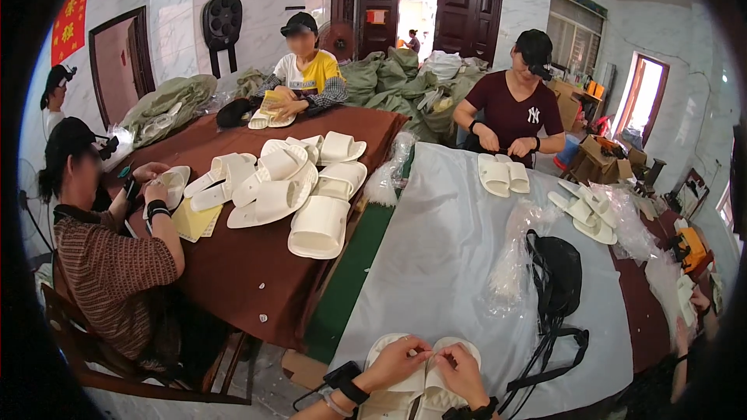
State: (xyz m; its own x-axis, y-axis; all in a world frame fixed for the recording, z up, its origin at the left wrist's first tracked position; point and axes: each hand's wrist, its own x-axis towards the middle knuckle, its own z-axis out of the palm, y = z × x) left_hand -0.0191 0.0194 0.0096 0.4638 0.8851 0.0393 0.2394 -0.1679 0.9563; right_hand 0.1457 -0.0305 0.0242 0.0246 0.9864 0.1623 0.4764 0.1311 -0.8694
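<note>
A pair of white slide slippers lies side by side on the grey cloth right before me, the left slipper (381, 344) and the right slipper (471, 348) partly covered by my hands. My left hand (395, 363) is over the left slipper, its thumb and fingers pinched together near the gap between the pair. Just beside it, my right hand (461, 374) is over the right slipper with fingers bent and drawn together. The fingertips of both hands almost meet. Whatever they pinch, if anything, is too small to make out.
Right of my hands lies a black bag (558, 272) with straps, beside clear plastic bags (510, 264). White slippers (276, 187) are piled on the brown-covered table (233, 295) to the left. Co-workers handle slippers at the left, far side and right edge.
</note>
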